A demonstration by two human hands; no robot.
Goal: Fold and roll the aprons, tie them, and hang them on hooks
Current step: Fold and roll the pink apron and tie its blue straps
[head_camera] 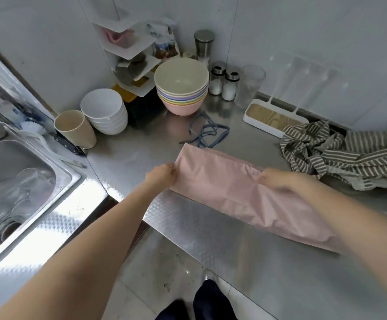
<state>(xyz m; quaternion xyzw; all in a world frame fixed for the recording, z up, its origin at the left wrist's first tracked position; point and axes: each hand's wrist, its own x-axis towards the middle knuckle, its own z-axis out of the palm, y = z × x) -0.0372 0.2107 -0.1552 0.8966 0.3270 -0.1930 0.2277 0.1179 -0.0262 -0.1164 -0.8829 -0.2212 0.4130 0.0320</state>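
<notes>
The pink apron (241,195) lies folded into a long narrow band on the steel counter (268,262), its long axis running from the far left, near the bowls, down to the near right, where it passes under your right forearm. Its far short end points toward the blue ties (207,132), which trail out from that end in a loose tangle on the counter just in front of the stacked pastel bowls (181,88).

Your left hand (162,177) holds the apron's left edge close to the far end, fingers curled and pinching the fabric between thumb and fingertips. Your right hand (278,180) rests on top of the band about a third of the way along; the fingers bunch a small ridge of cloth, though motion blur makes it hard to tell exactly how they close.

To the right of the pink apron, touching or nearly touching it, a striped apron (340,155) lies crumpled in a heap. Behind that sits a white tray with a wood-grain base (273,117). Along the back wall stand two salt shakers (223,83), a clear glass (250,85) and a steel canister (203,46). Left of the pastel bowls are a stack of white bowls (106,110) and a beige cup (74,129), and beyond them the sink (14,181) holding glassware.
</notes>
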